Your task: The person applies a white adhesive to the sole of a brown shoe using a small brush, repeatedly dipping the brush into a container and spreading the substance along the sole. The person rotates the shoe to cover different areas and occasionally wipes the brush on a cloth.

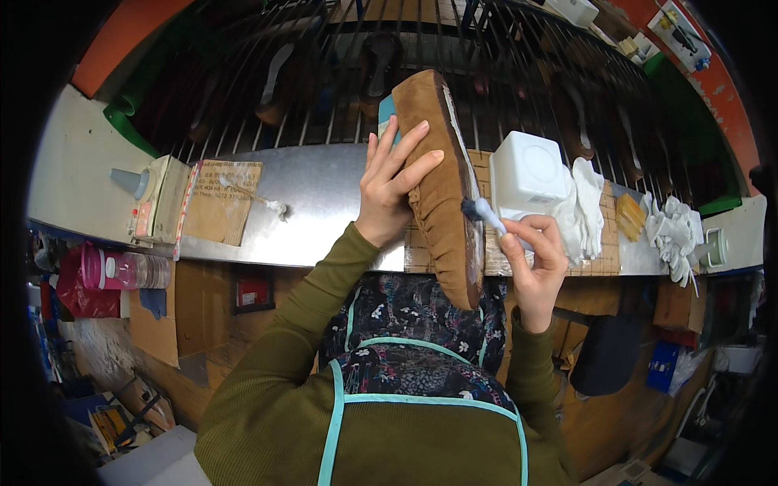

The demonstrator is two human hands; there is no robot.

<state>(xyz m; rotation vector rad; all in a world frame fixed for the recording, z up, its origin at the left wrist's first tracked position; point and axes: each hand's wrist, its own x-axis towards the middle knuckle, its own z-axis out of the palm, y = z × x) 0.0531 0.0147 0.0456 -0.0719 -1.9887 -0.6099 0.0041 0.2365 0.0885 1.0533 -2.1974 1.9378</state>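
A brown suede shoe upper is held up on a slant in front of me, its toe end low and toward me. A turquoise piece shows at its far end. Along its right edge runs a whitish smear. My left hand grips the upper from the left side, thumb and fingers pressed on the suede. In my right hand is a small brush with a pale handle, its dark bristles touching the upper's right edge. The fingers of my right hand are closed round the handle.
A white plastic container stands on the metal bench, beside white gloves. Cardboard with a white-tipped stick lies at left. Beyond the bench, soles rest on a rack of metal rods. A yellowish block sits at right.
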